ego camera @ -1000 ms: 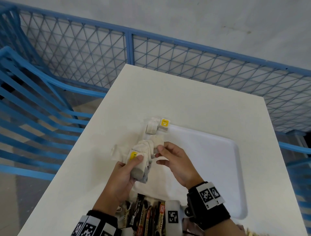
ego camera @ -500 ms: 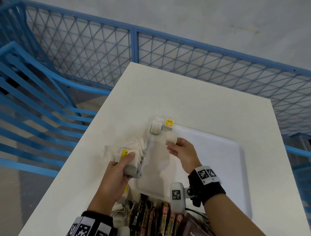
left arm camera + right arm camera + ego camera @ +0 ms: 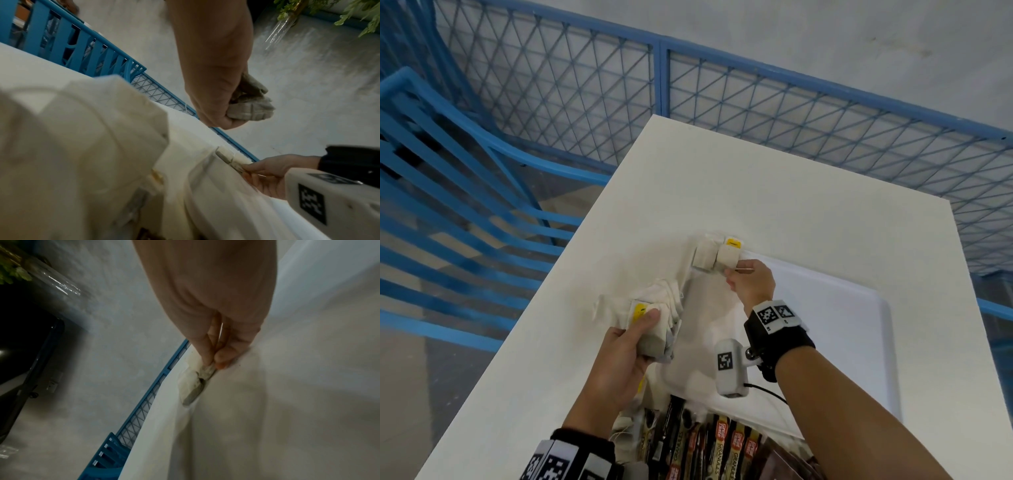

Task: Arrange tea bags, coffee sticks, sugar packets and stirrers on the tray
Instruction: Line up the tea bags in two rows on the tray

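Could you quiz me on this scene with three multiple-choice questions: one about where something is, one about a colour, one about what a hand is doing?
1. Where is the right hand setting its tea bag?
A. the tray's far left corner
B. the floor
C. the fence

2. What colour is the fence?
A. red
B. blue
C. green

3. What is the left hand doing?
A. lying flat
B. pointing
C. gripping a bunch of tea bags

Answers: 1 A, the bag sits at the tray corner beside another; 2 B, blue bars and mesh; 3 C, fingers wrap the bunch.
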### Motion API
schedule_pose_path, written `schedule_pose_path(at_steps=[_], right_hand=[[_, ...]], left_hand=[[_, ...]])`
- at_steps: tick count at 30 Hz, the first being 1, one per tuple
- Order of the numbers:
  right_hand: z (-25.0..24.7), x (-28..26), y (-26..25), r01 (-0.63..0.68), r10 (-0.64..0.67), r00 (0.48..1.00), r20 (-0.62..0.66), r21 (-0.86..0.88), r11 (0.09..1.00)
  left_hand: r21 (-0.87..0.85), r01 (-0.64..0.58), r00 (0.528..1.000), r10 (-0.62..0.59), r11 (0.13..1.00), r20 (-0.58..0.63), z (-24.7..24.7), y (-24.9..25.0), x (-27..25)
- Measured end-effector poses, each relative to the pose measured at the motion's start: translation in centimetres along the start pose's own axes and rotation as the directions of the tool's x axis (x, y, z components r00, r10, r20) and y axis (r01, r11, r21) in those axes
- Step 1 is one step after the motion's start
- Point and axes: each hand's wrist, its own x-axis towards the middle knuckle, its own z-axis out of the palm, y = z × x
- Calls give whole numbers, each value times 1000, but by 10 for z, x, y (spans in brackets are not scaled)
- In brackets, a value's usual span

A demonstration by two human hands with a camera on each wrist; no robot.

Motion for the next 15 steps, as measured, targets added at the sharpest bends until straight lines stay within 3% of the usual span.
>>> schedule_pose_path(at_steps=[4,15], right_hand=[[1,2,1,-9,7,998,-60,-36,999],[-5,-4,-5,69,-71,997,-44,-44,997]], left_hand=[[-6,17,1000,-17,1000,5,4,-1,-1],[17,29,1000,-29,999,2,8,-3,-2]])
